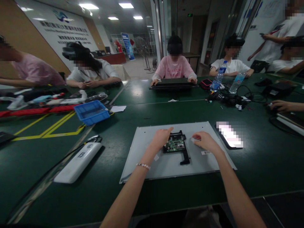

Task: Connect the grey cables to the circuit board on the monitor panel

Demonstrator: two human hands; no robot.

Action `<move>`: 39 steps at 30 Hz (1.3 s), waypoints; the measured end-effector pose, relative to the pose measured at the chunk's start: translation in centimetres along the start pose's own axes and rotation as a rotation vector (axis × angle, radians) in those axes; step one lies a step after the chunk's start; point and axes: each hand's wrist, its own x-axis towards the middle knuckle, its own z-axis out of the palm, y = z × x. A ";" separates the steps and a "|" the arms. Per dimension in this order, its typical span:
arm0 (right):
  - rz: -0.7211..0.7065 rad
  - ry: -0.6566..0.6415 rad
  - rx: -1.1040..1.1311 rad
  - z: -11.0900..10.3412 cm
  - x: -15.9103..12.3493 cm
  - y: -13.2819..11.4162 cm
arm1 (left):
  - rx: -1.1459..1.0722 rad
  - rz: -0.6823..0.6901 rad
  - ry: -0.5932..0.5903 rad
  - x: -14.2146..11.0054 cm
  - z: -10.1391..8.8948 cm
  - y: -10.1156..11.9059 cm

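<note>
A pale flat panel (pixel 201 163) lies on the green table in front of me. On its middle sits a green circuit board (pixel 175 145) in a black frame (pixel 186 157) with an arm reaching toward me. My left hand (pixel 162 138) is at the board's upper left edge, its fingers curled and one digit pointing right; its grip is hidden. To the right of the board, my right hand (pixel 204 140) hovers low over the panel, thumb and fingers pinched on a small whitish piece (pixel 193 139) too small to name.
Right of the panel lies a lit phone (pixel 230 135); left, a white power bank (pixel 79 162) with a cable. A blue bin (pixel 91 113) stands farther back. Bottles (pixel 218 77) and tangled cables are at the far right. Across the table, a person (pixel 174 65) handles a dark panel (pixel 174 85).
</note>
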 end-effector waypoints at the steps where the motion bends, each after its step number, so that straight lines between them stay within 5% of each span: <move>1: 0.005 0.000 0.002 0.0 0.0 0.0 | 0.001 0.000 0.002 0.0 0.0 0.0; 20: -0.007 -0.005 0.010 0.0 0.0 -0.1 | -0.047 -0.069 0.078 1.0 -1.0 1.0; 26: -0.001 0.015 -0.019 0.0 0.1 -0.3 | -0.103 0.022 0.129 3.7 -1.9 3.9; 32: 0.010 0.014 -0.017 0.1 0.2 -0.3 | -0.114 0.157 0.080 5.9 -0.9 7.7; 39: -0.022 0.024 -0.024 -0.1 0.2 -0.6 | -0.133 0.206 0.080 5.6 -1.1 7.8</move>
